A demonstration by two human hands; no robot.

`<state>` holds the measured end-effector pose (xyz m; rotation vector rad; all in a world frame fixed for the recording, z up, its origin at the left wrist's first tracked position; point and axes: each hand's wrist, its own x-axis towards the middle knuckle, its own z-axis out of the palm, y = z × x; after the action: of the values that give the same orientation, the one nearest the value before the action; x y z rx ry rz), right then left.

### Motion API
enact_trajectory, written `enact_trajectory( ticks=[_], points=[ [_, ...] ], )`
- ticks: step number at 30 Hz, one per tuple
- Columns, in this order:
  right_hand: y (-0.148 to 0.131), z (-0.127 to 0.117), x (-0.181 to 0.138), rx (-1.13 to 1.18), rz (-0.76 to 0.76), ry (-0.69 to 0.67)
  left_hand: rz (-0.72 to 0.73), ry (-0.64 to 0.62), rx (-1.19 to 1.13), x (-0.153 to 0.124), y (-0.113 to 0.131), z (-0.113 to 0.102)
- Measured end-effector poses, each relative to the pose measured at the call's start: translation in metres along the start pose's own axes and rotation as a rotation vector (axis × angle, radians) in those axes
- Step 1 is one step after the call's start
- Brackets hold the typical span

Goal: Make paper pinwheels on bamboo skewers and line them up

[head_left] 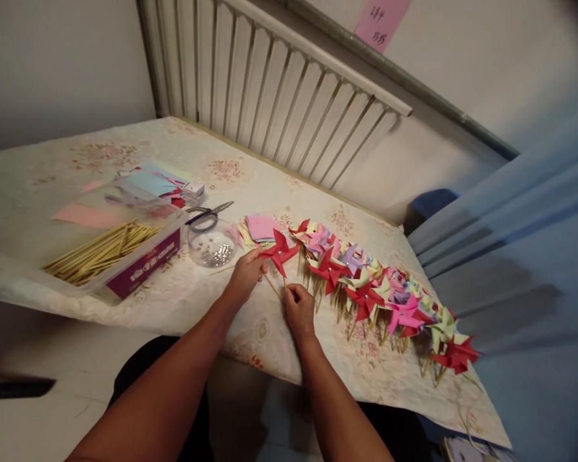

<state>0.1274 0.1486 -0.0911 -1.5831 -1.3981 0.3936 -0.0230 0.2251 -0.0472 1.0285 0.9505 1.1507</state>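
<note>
Directions are taken from the red pinwheel (279, 252), which is held above the table (250, 324) between both hands, 12 o'clock being the top of the view. At 8 o'clock, the left hand (247, 274) is closed, a vane edge being pinched in its fingertips. At 5 o'clock, the right hand (300, 308) is closed with its fingers curled, and the stick (284, 281) is pinched just below the pinwheel. A 2nd stick (272, 287) is seen at 7 o'clock; whether it is gripped cannot be told.

For good results, the stick should be kept upright and steadied close under the hub. Vanes should be held lightly by 1 edge so that folds are not crushed. The pins (218, 255) are kept in the dish (196, 257) at 9 o'clock. Contact with the row of pinwheels (365, 300) at 4 o'clock should be avoided.
</note>
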Motion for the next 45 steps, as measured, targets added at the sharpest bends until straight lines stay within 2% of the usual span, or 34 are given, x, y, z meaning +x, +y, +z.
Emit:
enact_trajectory(
  ticks=[24, 35, 45],
  points=[
    [-0.001, 0.000, 0.000, 0.009, 0.016, 0.014, -0.032, 0.002, -0.074, -0.001, 0.003, 0.000],
    [0.000, 0.001, 0.001, 0.016, 0.036, 0.036, -0.169, 0.055, 0.107, -0.011, -0.003, -0.007],
    [0.002, 0.001, 0.001, 0.011, 0.026, 0.034, -0.316, 0.048, 0.114, -0.014, -0.018, -0.003]
  ],
)
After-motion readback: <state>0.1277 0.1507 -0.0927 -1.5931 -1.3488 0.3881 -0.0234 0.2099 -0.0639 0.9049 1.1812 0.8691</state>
